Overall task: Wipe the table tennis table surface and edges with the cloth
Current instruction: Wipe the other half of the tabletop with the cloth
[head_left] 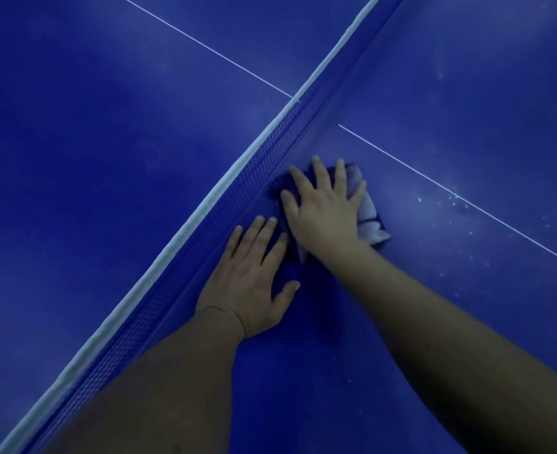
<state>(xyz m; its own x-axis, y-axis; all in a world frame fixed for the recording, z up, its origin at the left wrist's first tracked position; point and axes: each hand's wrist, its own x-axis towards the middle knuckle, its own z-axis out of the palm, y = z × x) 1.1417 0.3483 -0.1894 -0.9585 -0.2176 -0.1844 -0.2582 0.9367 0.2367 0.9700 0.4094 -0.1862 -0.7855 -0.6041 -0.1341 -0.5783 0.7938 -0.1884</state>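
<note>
A: How do the hands lie against the net (185, 231)?

B: The right hand (324, 214) is spread flat, fingers straight, pressing the cloth (367, 213) onto the table (451, 109) just beside the net's foot. The left hand (254, 276) lies flat too, fingers straight and holding nothing, between the net and the right wrist, its fingertips at the cloth's edge.

A: Counts?

B: Two hands, one cloth, one net, one white centre line (467, 199) crossing under the net. White specks (451, 201) lie further from the net than the cloth.
</note>
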